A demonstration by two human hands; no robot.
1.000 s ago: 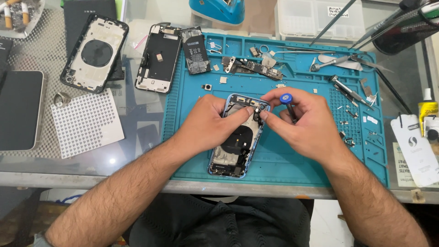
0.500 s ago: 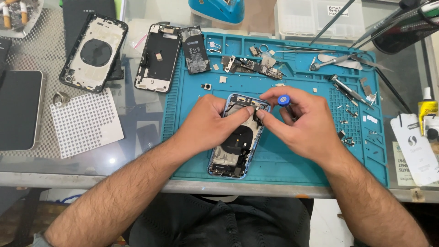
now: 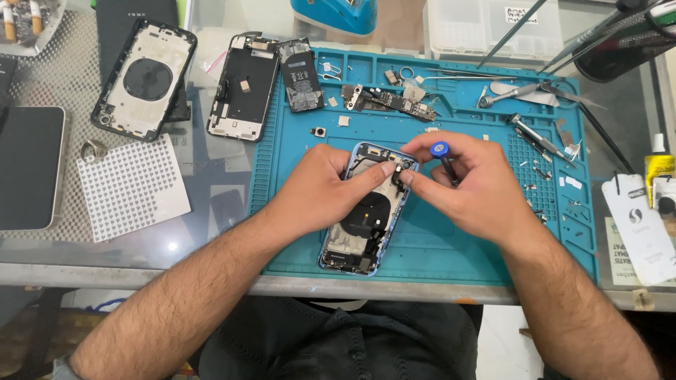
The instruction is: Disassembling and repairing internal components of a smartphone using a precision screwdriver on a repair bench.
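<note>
Nearest the camera: both forearms come up over the front edge of the glass table (image 3: 211, 260). Opened phone shell (image 3: 366, 211), blue rim, back housing w/ round coil visible, lies tilted on the teal work mat (image 3: 436, 246), lower-centre of mat.

Left hand (image 3: 317, 190) rests on the shell's left side; fingers lie across its upper part, grip closed down on the frame, index tip near the top right corner. Right hand (image 3: 472, 183) sits just right of the shell top; grip clamped on a small screwdriver (image 3: 443, 158) w/ blue cap, shaft angled down behind the fingers. Thumb & index tips meet at the shell's top right corner; what's between them too small to tell.

Further back on mat: logic board (image 3: 391, 102), battery (image 3: 301, 76), tweezers & small tools (image 3: 535, 134) at right, loose screws/bits.

Left of mat: display assy (image 3: 243, 88), another phone back housing (image 3: 144, 81), white dotted sheet (image 3: 130, 186), dark phone (image 3: 24, 169) face up at left edge. Far right: white card (image 3: 637, 229), small yellow bottle (image 3: 658, 165). Far back: clear parts box (image 3: 493, 28).
</note>
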